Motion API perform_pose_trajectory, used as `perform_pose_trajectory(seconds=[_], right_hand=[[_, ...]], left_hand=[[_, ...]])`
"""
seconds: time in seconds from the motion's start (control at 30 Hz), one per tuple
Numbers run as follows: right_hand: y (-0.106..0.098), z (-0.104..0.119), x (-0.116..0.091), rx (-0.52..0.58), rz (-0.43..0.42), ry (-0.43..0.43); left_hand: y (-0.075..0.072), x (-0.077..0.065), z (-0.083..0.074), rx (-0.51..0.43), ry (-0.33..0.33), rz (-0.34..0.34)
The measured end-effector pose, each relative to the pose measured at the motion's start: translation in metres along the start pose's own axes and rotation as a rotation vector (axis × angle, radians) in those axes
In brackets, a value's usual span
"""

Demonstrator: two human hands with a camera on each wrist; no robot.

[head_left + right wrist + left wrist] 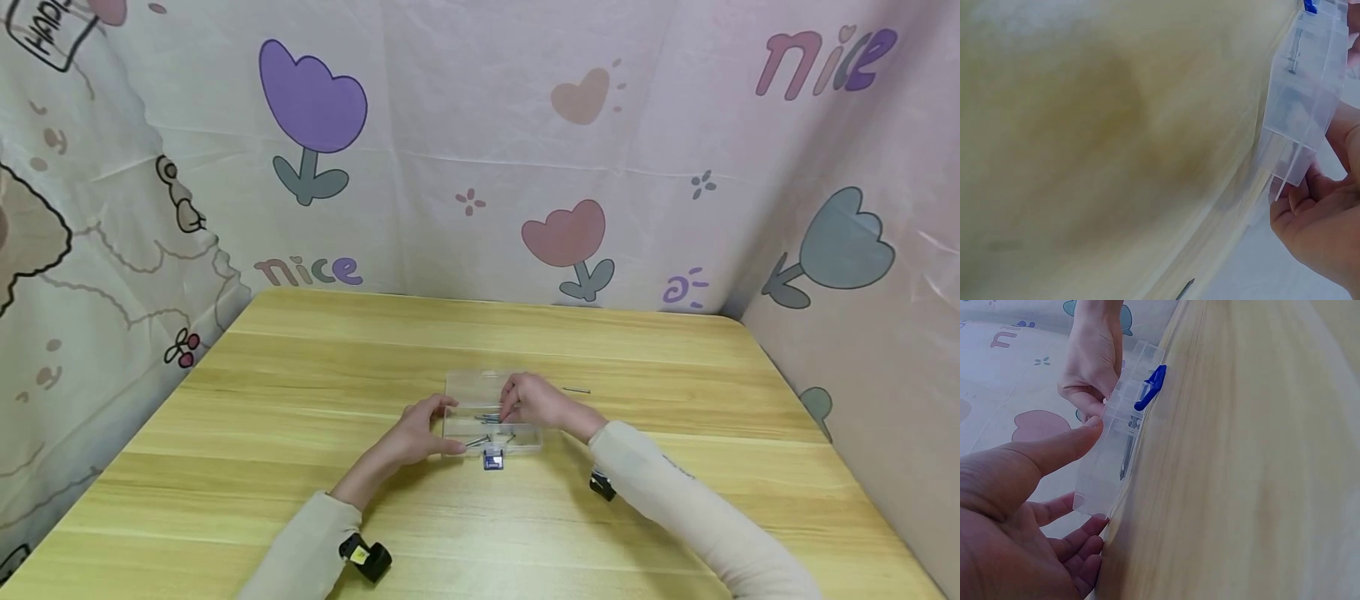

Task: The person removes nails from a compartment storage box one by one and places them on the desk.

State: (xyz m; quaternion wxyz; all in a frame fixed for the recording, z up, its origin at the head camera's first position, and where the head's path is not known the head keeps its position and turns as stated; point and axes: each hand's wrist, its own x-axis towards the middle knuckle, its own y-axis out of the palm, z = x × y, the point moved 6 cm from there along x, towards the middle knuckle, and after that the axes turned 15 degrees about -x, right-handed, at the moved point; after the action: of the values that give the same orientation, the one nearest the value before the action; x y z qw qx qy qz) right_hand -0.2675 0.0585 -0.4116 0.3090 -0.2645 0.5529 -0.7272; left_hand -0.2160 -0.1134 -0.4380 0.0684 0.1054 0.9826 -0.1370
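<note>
A clear plastic box (531, 447) with compartments lies on the table, its clear lid (472, 387) folded back and a blue latch (493, 460) at the front. My left hand (412, 433) holds the box's left end, thumb at the front and fingers toward the back. Nails (489, 419) lie in the rear compartment, and more nails (478, 441) in the front part. Over the rear compartment, my right hand (536, 400) reaches in with curled fingers. Its fingertips are partly hidden, so whether they pinch a nail cannot be seen.
A loose nail (577, 390) lies on the wooden table (322, 350), right of the box. Printed cloth (450, 125) hangs behind the table and along its sides. Each wrist carries a small black camera (367, 557).
</note>
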Motion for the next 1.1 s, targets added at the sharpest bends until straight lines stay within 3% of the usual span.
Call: perform_pose_trajectory(seconds=[0.33,0.67,1.1], right_hand=[[0.0019,-0.0008,0.0022,-0.014,0.004,-0.028],[-0.0005,0.0035,0.0031,-0.064,-0.023,-0.163],[0.0020,0.0034,0.0046,-0.068,0.046,-0.194]], left_hand=[[0.0001,0.0005,0.0003,0.003,-0.003,-0.007],[-0.0003,0.0010,-0.0001,-0.002,0.002,-0.006],[0.0001,0.0011,0.0010,-0.007,0.003,0.000]])
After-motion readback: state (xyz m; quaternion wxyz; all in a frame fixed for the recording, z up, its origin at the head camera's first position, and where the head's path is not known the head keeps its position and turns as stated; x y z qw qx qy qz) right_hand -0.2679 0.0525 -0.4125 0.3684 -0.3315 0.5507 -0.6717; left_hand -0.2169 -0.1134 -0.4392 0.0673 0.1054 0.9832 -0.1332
